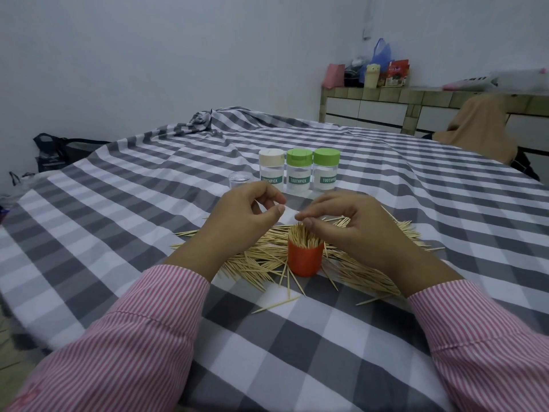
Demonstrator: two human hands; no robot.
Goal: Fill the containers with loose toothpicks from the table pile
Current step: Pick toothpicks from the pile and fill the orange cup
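An orange container (305, 260) stands upright in the middle of a pile of loose toothpicks (255, 260), with a bundle of toothpicks sticking out of its top. My right hand (350, 224) hovers just above and to the right of it, thumb and forefinger pinched on a few toothpicks over the container's mouth. My left hand (246, 215) is held up to the left of the container, fingers curled apart with nothing visible in them. Behind stand three capped "TOOTHPICK" jars: one with a cream lid (271, 171) and two with green lids (299, 171) (326, 169).
A small clear cup (240, 180) sits left of the jars. The checked tablecloth (148, 221) covers the table and bunches up at the far edge. A tiled counter (386, 108) with bags stands at the back right; a black bag (56, 153) lies at the left.
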